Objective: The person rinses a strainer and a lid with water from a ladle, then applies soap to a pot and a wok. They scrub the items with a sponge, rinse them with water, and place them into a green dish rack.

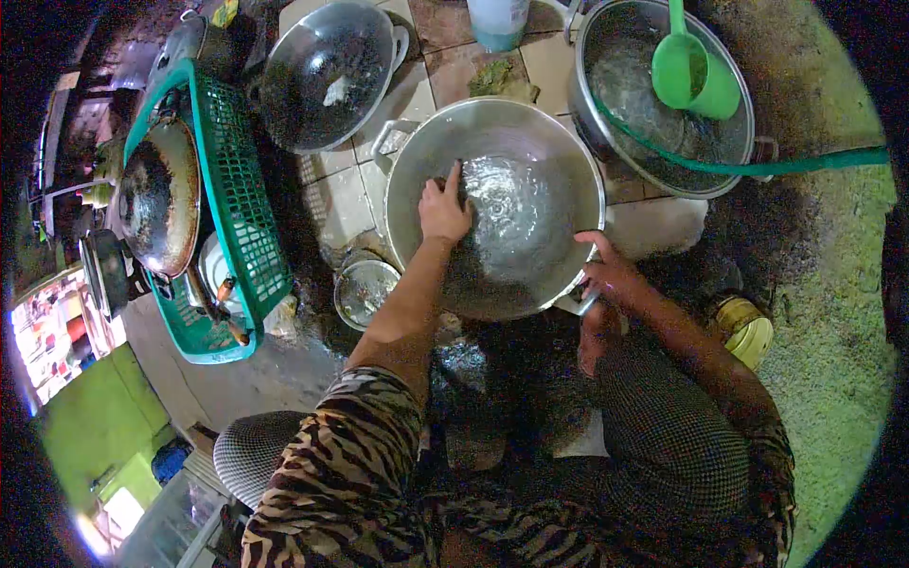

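Observation:
A large silver-coloured metal pot [516,114] with side handles stands in front of me, with rippling water in its bottom. My left hand [445,210] is inside it, near the left part of the inner wall. Its index finger is stretched out and the other fingers are partly bent; no object shows in it. At the pot's lower right rim, beside a handle, my right hand [606,268] grips the edge. A small round metal bowl [367,293] sits below the pot's left side, near my left forearm.
A teal plastic basket [248,204] with a blackened wok [163,204] and dishes stands left. Behind are a dark wok [327,76] and a white bucket [499,24]. Right, a water-filled basin [615,85] holds a green dipper [686,71]; a green hose [805,161] crosses it. A yellow tin [746,331] lies nearby.

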A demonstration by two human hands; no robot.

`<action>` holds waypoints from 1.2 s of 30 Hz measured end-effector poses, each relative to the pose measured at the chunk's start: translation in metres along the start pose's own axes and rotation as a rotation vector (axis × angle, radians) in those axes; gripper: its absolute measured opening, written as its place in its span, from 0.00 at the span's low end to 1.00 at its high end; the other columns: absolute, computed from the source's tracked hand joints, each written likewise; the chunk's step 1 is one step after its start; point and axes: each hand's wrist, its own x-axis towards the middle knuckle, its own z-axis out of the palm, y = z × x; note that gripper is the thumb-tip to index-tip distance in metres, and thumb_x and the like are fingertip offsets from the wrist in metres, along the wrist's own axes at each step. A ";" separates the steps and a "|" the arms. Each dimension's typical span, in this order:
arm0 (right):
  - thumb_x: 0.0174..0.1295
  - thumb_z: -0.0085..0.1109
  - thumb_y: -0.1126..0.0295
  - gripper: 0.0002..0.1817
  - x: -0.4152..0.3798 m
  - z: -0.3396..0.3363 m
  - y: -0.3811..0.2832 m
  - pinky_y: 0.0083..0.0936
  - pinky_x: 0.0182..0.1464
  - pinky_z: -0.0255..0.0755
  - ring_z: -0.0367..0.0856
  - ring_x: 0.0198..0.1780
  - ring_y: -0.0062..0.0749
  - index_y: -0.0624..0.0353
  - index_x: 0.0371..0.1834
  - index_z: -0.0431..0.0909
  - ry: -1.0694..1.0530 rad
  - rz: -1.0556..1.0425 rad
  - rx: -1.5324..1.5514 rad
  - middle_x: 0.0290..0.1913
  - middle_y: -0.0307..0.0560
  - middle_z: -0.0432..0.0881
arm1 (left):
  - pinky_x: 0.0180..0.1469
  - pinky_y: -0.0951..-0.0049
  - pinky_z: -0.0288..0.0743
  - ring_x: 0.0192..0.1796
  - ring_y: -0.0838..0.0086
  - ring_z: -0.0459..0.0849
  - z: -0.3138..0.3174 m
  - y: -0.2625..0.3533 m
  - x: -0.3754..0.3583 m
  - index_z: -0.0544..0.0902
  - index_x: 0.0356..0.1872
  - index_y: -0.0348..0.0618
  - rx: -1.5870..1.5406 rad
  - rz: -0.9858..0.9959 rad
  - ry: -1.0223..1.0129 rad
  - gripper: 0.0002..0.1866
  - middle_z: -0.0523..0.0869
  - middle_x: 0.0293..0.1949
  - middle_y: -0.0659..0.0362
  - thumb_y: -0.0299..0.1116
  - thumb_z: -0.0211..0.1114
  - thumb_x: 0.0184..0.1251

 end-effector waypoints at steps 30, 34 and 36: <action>0.57 0.44 0.78 0.27 0.003 -0.003 0.000 0.26 0.31 0.75 0.75 0.29 0.29 0.51 0.62 0.56 -0.036 -0.016 -0.165 0.36 0.48 0.74 | 0.51 0.57 0.69 0.49 0.51 0.73 -0.002 0.002 0.005 0.50 0.69 0.50 -0.003 0.094 -0.056 0.43 0.69 0.48 0.45 0.41 0.63 0.53; 0.57 0.44 0.79 0.28 0.000 -0.001 -0.004 0.26 0.30 0.75 0.75 0.28 0.30 0.49 0.62 0.55 -0.051 0.040 -0.014 0.36 0.50 0.73 | 0.52 0.57 0.70 0.49 0.51 0.73 -0.003 0.002 0.005 0.49 0.69 0.50 0.004 0.079 -0.085 0.43 0.68 0.48 0.45 0.40 0.63 0.53; 0.57 0.44 0.79 0.28 0.000 -0.001 -0.006 0.27 0.30 0.76 0.75 0.27 0.30 0.48 0.62 0.55 -0.050 0.070 -0.103 0.35 0.50 0.73 | 0.52 0.57 0.70 0.49 0.50 0.73 -0.004 0.002 0.006 0.49 0.69 0.51 -0.017 0.063 -0.097 0.43 0.68 0.49 0.44 0.40 0.63 0.53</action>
